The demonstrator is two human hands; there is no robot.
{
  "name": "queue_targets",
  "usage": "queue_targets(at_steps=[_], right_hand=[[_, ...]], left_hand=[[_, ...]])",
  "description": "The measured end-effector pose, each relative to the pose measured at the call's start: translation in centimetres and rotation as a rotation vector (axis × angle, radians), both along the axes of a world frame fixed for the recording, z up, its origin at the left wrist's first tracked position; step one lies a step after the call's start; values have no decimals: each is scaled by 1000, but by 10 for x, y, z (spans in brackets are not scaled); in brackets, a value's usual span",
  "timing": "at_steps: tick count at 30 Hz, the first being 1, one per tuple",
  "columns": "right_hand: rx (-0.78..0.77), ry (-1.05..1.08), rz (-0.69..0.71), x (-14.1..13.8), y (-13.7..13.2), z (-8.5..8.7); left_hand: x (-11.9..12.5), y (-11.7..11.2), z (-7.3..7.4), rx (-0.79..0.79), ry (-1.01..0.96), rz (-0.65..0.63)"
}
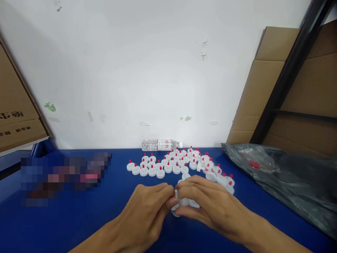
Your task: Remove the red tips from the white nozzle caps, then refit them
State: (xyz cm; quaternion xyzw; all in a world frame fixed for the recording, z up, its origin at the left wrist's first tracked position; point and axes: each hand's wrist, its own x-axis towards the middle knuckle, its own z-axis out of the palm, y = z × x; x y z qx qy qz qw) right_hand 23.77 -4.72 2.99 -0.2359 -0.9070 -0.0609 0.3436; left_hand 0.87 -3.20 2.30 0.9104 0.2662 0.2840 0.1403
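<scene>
My left hand (pixel 149 207) and my right hand (pixel 207 202) meet at the middle of the blue table (pixel 79 225), fingers pinched together around a small white plastic cap (pixel 183 202). Part of the cap is hidden by my fingers. Just beyond them stand several white caps with red tips (pixel 168 165), upright in rows. More such caps (pixel 223 179) lie loosely to the right of my right hand.
A clear water bottle (pixel 162 144) lies on its side against the white wall. A dark plastic bag (pixel 284 175) sits at the right, with cardboard (pixel 263 88) and a black frame behind it. Cardboard boxes (pixel 15 123) stand at the left.
</scene>
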Motion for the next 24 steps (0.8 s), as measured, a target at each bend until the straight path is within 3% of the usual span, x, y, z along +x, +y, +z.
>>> queue_targets(at_steps=[3, 6, 9, 13, 19, 24], right_hand=[[133, -50, -124, 18, 9, 6], [115, 80, -269, 39, 20, 16], [-68, 97, -390, 53, 27, 27], [-290, -60, -461, 60, 28, 37], [-735, -262, -400, 62, 23, 45], [-818, -341, -393, 61, 21, 43]], left_hand=[[-5, 6, 7, -142, -113, 84], [-13, 15, 16, -132, -39, 178], [-20, 21, 25, -118, 125, 175], [-25, 25, 32, -261, 199, 51], [-32, 30, 27, -369, 232, 50], [-33, 35, 22, -367, 233, -14]])
